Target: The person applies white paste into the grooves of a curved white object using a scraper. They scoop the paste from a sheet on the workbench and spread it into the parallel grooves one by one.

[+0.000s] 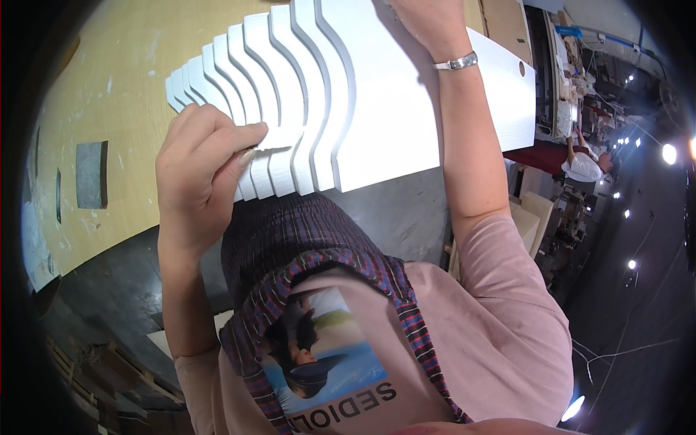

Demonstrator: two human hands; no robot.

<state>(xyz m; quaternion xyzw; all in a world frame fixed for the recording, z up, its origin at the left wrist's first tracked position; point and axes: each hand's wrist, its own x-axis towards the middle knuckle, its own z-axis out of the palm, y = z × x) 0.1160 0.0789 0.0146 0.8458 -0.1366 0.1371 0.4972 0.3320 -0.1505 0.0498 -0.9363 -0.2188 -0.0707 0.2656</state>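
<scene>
Several white panels (330,94) with wavy edges lie fanned in overlapping steps on the yellowish table. The topmost white board (395,123) stretches to the right and has a small hole near its far corner. My left hand (199,163) is closed in a pinch above the lower left part of the stepped edges. Between its thumb and fingers is a thin white piece (281,138) with a dark lower edge; glare hides its exact kind. Against the top board lies my right hand (431,22), cut off by the upper edge, so its fingers are hidden.
The tabletop (123,87) is yellowish with white smears. A grey rectangular patch (91,175) is at its left. Beyond the right side, a person (583,165) in a white top is near cluttered benches. Stacked wooden pieces (119,370) lie low at the left.
</scene>
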